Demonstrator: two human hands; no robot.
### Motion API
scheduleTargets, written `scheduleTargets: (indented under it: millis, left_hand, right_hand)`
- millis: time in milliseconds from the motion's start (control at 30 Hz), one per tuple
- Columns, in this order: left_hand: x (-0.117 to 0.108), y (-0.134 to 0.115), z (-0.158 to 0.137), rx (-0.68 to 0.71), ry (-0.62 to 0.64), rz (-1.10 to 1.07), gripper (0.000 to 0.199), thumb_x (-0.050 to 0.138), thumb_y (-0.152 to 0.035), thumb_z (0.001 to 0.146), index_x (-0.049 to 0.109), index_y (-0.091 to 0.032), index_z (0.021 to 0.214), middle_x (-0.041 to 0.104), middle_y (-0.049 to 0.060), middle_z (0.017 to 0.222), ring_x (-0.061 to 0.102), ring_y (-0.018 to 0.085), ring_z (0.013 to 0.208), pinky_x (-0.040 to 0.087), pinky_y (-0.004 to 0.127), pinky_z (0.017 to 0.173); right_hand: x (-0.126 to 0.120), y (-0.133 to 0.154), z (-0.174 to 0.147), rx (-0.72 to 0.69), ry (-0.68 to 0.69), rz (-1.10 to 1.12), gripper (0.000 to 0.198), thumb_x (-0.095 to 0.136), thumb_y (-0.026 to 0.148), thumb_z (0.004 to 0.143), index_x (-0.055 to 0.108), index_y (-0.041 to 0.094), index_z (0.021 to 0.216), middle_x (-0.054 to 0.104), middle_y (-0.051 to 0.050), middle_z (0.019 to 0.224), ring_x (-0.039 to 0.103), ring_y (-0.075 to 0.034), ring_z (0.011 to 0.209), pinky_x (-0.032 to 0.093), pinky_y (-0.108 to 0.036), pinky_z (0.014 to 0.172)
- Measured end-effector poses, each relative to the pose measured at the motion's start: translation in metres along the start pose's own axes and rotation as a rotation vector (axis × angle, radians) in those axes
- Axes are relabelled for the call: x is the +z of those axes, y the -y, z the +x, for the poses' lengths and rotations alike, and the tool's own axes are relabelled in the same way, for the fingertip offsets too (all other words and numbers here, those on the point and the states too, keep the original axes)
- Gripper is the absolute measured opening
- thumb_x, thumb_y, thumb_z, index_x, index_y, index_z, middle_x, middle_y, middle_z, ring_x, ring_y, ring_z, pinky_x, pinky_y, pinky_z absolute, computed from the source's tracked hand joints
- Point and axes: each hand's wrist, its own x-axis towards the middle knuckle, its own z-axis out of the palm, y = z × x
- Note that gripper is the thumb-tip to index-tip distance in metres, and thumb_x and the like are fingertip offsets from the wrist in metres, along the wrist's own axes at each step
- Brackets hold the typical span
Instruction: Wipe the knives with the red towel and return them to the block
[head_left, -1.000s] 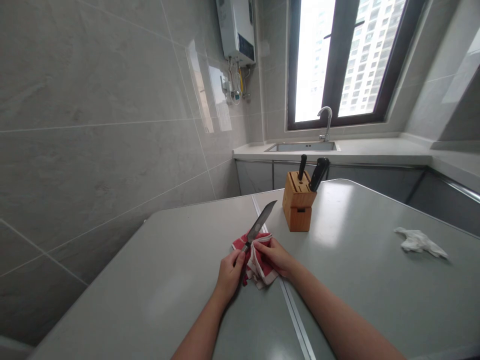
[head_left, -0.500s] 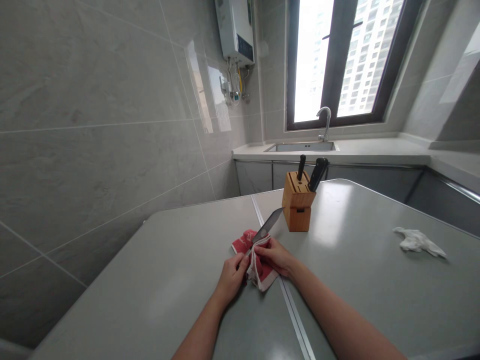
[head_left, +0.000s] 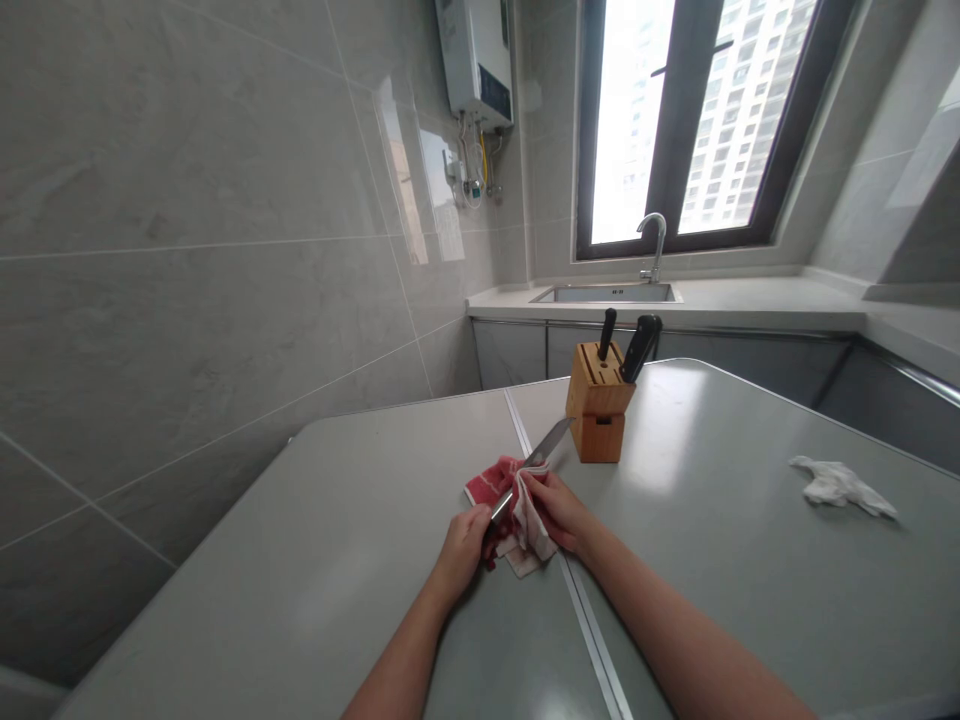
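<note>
My left hand (head_left: 463, 547) is closed around the handle of a kitchen knife (head_left: 549, 443), whose blade points up and away to the right. In my right hand (head_left: 559, 512) a red and white cloth (head_left: 531, 528) is pinched and folded over the middle of the blade. Part of the cloth spreads behind the knife, to the left. The blade's tip appears in front of the lower left side of a wooden knife block (head_left: 600, 435); whether they touch I cannot tell. Two black-handled tools (head_left: 640, 350) stand in the block.
A crumpled white cloth or tissue (head_left: 844, 485) lies on the grey table (head_left: 337, 520) at the right. A metal strip (head_left: 592, 635) runs across the tabletop. Beyond are a counter with a sink (head_left: 607, 293) and a faucet (head_left: 658, 245), and a wall-mounted water heater (head_left: 480, 65).
My right hand and the cloth have slid a little along the blade toward the tip, baring metal near the handle. The view has shifted slightly.
</note>
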Motion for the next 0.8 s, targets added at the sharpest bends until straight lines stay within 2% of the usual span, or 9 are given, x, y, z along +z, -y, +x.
scheduleTargets:
  millis: [167, 333, 533, 800]
  left_hand:
    - [-0.0006, -0.0011, -0.0006, -0.020, 0.059, 0.047, 0.050, 0.031, -0.054, 0.089, 0.049, -0.016, 0.062, 0.044, -0.003, 0.051, 0.041, 0.010, 0.045, 0.033, 0.022, 0.047]
    - [-0.0013, -0.0005, -0.0012, 0.037, 0.094, 0.101, 0.050, 0.035, -0.057, 0.087, 0.046, -0.016, 0.061, 0.042, -0.004, 0.052, 0.039, 0.010, 0.049, 0.030, 0.021, 0.048]
    - [-0.0002, -0.0023, -0.0029, -0.011, 0.117, 0.073, 0.059, 0.023, -0.060, 0.088, 0.047, -0.016, 0.057, 0.042, -0.003, 0.047, 0.040, 0.011, 0.045, 0.030, 0.023, 0.047]
    - [-0.0013, -0.0013, -0.0013, 0.024, 0.055, 0.108, 0.055, 0.026, -0.055, 0.090, 0.044, -0.018, 0.055, 0.041, -0.003, 0.050, 0.039, 0.011, 0.048, 0.032, 0.023, 0.050]
  right_hand:
    - [0.0024, 0.0035, -0.0011, 0.025, -0.038, 0.014, 0.033, 0.076, 0.036, 0.065, 0.066, 0.016, 0.090, 0.069, 0.000, 0.067, 0.062, -0.014, 0.060, 0.048, -0.027, 0.064]
    - [0.0038, 0.0035, -0.0026, 0.037, -0.061, -0.007, 0.030, 0.079, 0.035, 0.061, 0.064, 0.016, 0.077, 0.067, 0.001, 0.064, 0.060, -0.012, 0.057, 0.047, -0.025, 0.060]
    - [0.0026, 0.0024, -0.0032, 0.036, -0.032, -0.031, 0.029, 0.078, 0.035, 0.062, 0.063, 0.015, 0.076, 0.066, 0.001, 0.065, 0.061, -0.013, 0.060, 0.047, -0.026, 0.061]
    - [-0.0016, -0.0009, -0.0006, 0.013, -0.001, -0.058, 0.025, 0.076, 0.032, 0.066, 0.063, 0.015, 0.080, 0.067, 0.000, 0.067, 0.061, -0.013, 0.061, 0.048, -0.027, 0.065]
